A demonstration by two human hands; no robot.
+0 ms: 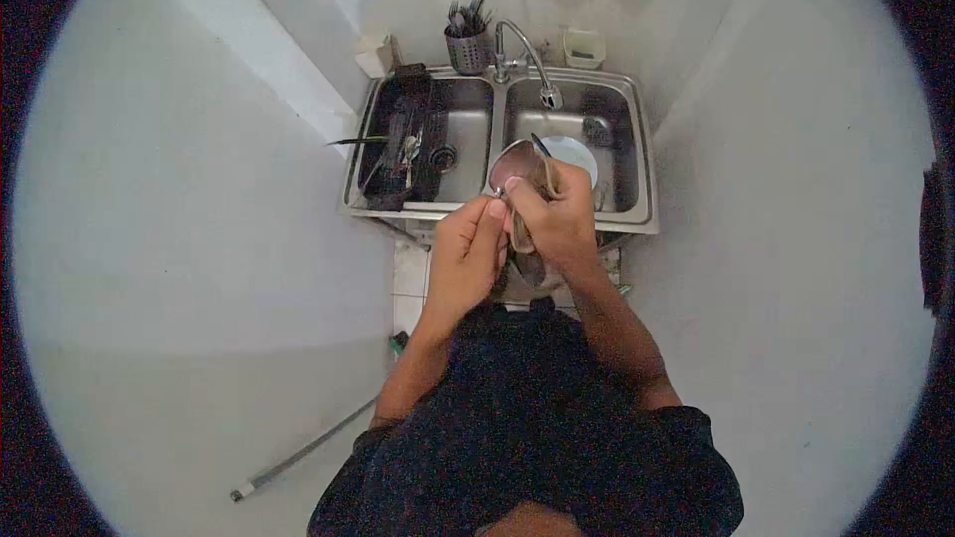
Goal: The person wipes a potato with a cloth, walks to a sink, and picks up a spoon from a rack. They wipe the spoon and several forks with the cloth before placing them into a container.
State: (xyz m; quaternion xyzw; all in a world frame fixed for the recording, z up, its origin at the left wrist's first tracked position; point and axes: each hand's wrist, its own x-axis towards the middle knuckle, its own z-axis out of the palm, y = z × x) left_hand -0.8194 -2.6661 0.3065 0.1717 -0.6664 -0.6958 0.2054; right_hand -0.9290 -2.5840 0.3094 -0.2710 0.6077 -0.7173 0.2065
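Note:
Both hands are on a pair of tinted sunglasses, held up in front of the sink's near edge. One purplish lens shows above my fingers, a darker lens below them, and a dark temple tip sticks up at the top. My right hand is closed around the middle of the glasses, its thumb pressed toward the frame. My left hand pinches a small shiny metal part at the left side of the frame, fingertips close to the right thumb. Much of the frame is hidden by my fingers.
Beyond my hands is a double steel sink. A white plate lies in its right basin, below the faucet. The left basin holds a black dish rack. A cutlery holder stands behind. Walls close in on both sides.

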